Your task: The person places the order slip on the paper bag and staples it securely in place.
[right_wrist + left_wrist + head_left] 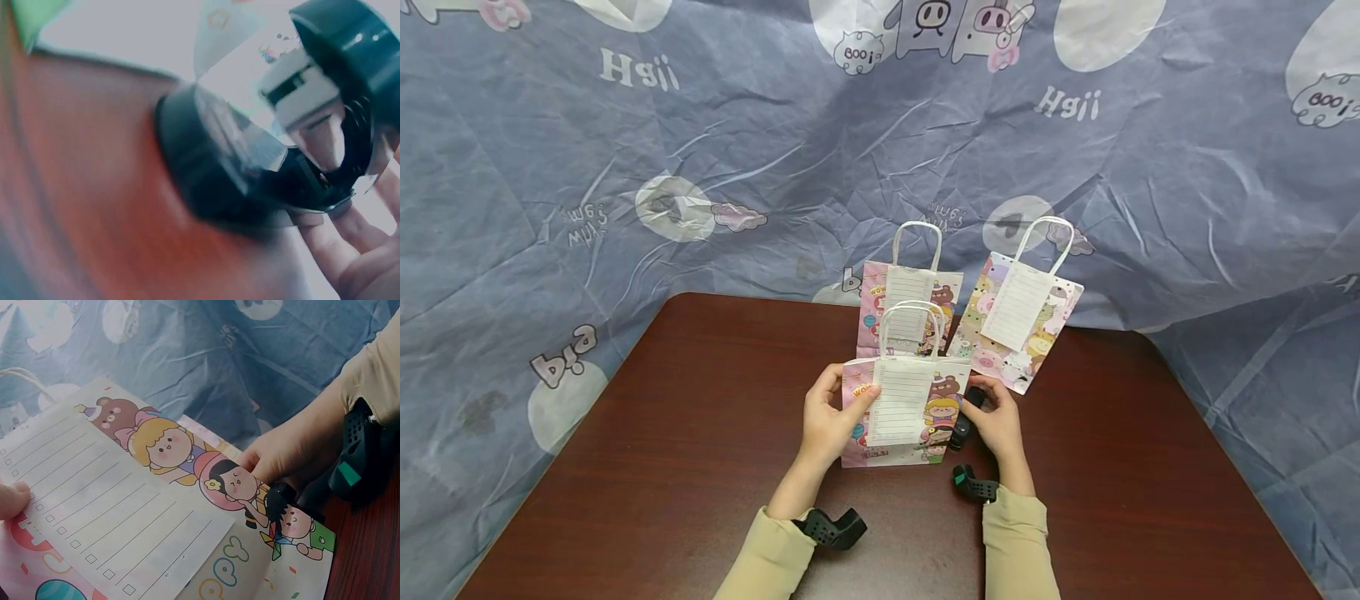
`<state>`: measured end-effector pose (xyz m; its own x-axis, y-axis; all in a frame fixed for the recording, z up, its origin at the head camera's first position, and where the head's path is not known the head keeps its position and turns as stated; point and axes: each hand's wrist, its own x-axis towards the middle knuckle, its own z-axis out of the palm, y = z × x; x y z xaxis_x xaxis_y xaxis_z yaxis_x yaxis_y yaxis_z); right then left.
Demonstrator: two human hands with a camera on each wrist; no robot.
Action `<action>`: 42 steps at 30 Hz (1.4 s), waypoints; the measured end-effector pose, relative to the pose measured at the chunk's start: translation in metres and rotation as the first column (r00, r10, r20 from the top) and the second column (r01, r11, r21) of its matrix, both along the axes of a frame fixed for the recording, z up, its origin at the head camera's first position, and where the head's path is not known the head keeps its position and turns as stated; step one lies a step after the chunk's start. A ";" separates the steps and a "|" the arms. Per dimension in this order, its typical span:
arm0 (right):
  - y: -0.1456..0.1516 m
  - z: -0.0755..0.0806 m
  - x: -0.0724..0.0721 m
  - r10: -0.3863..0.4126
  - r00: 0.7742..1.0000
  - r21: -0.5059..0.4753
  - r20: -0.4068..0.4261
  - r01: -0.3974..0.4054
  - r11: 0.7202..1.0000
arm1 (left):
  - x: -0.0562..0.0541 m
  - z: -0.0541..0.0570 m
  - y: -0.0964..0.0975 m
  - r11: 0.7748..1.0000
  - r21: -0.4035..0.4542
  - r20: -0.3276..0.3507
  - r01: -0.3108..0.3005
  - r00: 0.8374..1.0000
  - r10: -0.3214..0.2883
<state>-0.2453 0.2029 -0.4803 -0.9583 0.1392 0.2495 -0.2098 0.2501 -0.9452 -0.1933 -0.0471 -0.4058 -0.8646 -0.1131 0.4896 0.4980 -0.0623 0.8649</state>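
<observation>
My left hand (829, 425) grips the left side of a small pink paper gift bag (857, 446), thumb in front and fingers behind. A white lined checklist sheet (901, 404) covers much of the bag's front, beside cartoon figures (169, 444). My right hand (1000, 417) holds a black object (964, 421) by the bag's right edge. In the right wrist view this object shows a glossy curved band (350, 31) and a rounded dark part (181, 144), with fingers (340, 250) at its underside; I cannot tell its kind.
Right behind the held bag stands another pink gift bag (870, 308) with a white handle. An animal-print gift bag (1037, 358) leans to its right against the blue patterned cloth (760, 167). The dark red-brown table (700, 400) extends to both sides.
</observation>
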 end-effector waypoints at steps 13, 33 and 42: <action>0.003 -0.016 -0.015 -0.003 1.000 -0.254 -0.015 -0.001 0.967 | 0.000 0.000 -0.001 1.000 -0.021 -0.006 -0.007 1.000 0.007; 0.004 -0.001 -0.013 -0.021 0.999 -0.444 0.028 0.031 0.895 | 0.000 -0.001 -0.002 0.999 -0.033 -0.017 0.014 1.000 -0.015; -0.002 0.033 -0.001 -0.010 0.994 -0.470 -0.105 -0.041 0.882 | 0.001 -0.001 -0.004 0.997 -0.044 0.030 0.060 0.998 -0.059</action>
<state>-0.2460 0.2014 -0.4477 -0.9345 0.2500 0.2534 -0.3104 -0.2235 -0.9240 -0.1927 -0.0513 -0.4063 -0.8827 -0.0394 0.4683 0.4699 -0.0518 0.8812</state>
